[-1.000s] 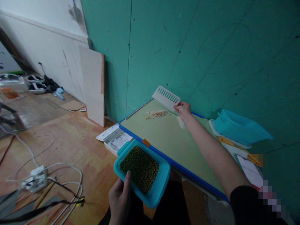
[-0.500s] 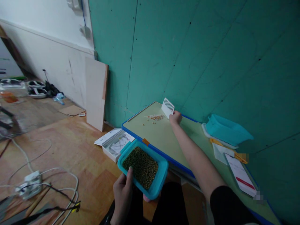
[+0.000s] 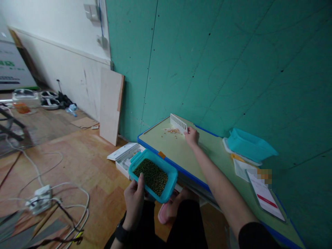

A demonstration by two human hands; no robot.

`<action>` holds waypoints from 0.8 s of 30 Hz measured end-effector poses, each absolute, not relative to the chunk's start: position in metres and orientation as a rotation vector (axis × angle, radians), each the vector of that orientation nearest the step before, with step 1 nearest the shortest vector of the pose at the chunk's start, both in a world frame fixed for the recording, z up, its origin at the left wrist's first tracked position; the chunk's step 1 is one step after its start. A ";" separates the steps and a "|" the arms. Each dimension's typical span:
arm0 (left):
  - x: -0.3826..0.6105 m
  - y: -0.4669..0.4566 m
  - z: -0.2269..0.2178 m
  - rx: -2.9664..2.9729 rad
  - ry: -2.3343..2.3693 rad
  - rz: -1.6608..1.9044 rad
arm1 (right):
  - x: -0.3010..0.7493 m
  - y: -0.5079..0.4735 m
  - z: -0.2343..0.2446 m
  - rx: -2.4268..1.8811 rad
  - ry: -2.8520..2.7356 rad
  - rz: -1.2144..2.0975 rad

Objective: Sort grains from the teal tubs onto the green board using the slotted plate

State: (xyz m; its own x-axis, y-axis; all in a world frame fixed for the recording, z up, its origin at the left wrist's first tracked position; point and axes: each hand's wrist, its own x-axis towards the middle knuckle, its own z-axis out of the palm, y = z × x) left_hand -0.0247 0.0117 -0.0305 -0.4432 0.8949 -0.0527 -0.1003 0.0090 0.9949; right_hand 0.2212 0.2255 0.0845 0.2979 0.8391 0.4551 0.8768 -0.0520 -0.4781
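Note:
My left hand (image 3: pixel 135 197) grips the near edge of a turquoise plastic container (image 3: pixel 169 176), thumb over its rim. Inside lie many small round beans (image 3: pixel 151 176), green and tan. The container is held in front of the table's near edge, above the floor. Out on the pale green tabletop, my right hand (image 3: pixel 192 136) is closed on the end of a white slotted scraper (image 3: pixel 178 123). The scraper stands on edge just behind a small pile of tan beans (image 3: pixel 173 131), and a few loose beans lie nearer.
On the right of the blue-edged table (image 3: pixel 176 148) stand another turquoise container (image 3: pixel 250 145), a white scraper with a yellow handle (image 3: pixel 238 158) and a phone-like white panel (image 3: pixel 264 193). A green wall backs the table. An open white box (image 3: pixel 124 155) and cables (image 3: pixel 80 193) lie on the floor.
My right hand has turned the slotted scraper and brought it down to the left, behind the bean pile. The container in my left hand has shifted slightly left and up in view.

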 end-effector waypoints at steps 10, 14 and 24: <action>-0.029 0.017 -0.029 0.884 1.438 1.569 | 0.221 0.217 0.081 -1.834 -1.575 -0.044; -0.029 0.014 -0.030 0.879 1.423 1.558 | 0.225 0.218 0.079 -1.821 -1.618 -0.059; -0.031 0.012 -0.030 0.862 1.426 1.529 | 0.229 0.234 0.078 -1.916 -1.545 -0.139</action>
